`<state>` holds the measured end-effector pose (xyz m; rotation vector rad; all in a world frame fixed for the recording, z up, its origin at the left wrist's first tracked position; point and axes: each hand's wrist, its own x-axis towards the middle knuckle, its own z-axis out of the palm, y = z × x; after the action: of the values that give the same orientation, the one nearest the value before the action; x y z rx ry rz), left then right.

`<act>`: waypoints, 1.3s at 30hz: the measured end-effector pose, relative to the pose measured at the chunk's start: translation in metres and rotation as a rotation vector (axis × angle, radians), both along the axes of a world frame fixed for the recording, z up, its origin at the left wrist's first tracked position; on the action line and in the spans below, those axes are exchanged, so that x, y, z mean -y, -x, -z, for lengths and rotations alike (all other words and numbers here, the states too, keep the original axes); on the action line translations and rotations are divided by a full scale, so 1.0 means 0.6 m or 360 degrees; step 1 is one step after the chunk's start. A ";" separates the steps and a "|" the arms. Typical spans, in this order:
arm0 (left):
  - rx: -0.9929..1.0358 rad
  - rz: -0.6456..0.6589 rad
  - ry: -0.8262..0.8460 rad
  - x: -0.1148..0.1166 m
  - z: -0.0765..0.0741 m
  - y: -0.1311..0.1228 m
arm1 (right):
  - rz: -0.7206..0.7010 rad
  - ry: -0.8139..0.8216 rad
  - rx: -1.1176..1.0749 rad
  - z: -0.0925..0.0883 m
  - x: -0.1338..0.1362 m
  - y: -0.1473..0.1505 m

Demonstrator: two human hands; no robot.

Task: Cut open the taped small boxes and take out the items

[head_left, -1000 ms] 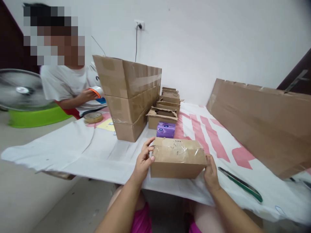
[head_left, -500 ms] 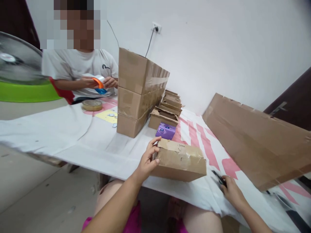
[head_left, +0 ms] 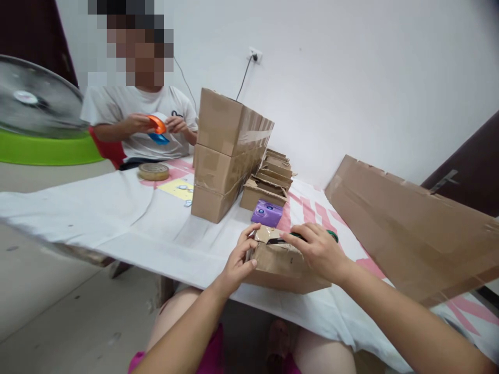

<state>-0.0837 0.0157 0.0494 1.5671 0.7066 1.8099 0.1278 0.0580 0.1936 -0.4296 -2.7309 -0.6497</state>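
A small cardboard box (head_left: 286, 267) lies near the table's front edge. Its left end is in the grip of my left hand (head_left: 238, 259), fingers on the top edge and thumb on the near side. My right hand (head_left: 317, 249) is over the box's top, closed round a utility knife with a dark blade (head_left: 276, 241) and a green handle end (head_left: 332, 235). The blade lies along the taped top seam; whether it has cut in, I cannot tell. Just behind the box sits a purple packet (head_left: 267, 213) with eye-like prints.
Stacked cardboard boxes (head_left: 218, 161) stand behind on the left, with open boxes (head_left: 263, 192) beside them. A large cardboard sheet (head_left: 409, 228) leans at right. Across the table, a person (head_left: 140, 114) handles an orange and blue item (head_left: 158, 127) near a tape roll (head_left: 154, 171).
My right hand has moved from the tabletop at the right, up and left onto the box, carrying the knife. My left hand still holds the box's left end.
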 end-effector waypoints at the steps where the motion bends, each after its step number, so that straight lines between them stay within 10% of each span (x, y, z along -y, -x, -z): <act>1: -0.0008 0.0006 0.0001 0.001 -0.001 0.001 | -0.0015 -0.0007 0.0048 0.001 0.001 0.004; 16: 0.0067 -0.0027 0.0050 -0.015 0.001 -0.001 | 0.0456 0.0032 -0.0045 -0.003 0.001 -0.211; 30: 0.0078 0.0019 0.0009 -0.012 0.010 0.000 | -0.0002 0.0024 0.0102 0.002 -0.013 0.037; 39: -0.0026 -0.0047 -0.0026 -0.016 0.011 0.002 | 0.0088 -0.0060 0.0385 -0.016 -0.016 -0.059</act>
<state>-0.0850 0.0256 0.0425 1.5917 0.7279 1.8301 0.1634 0.0677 0.2033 -0.4452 -2.9364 -0.8146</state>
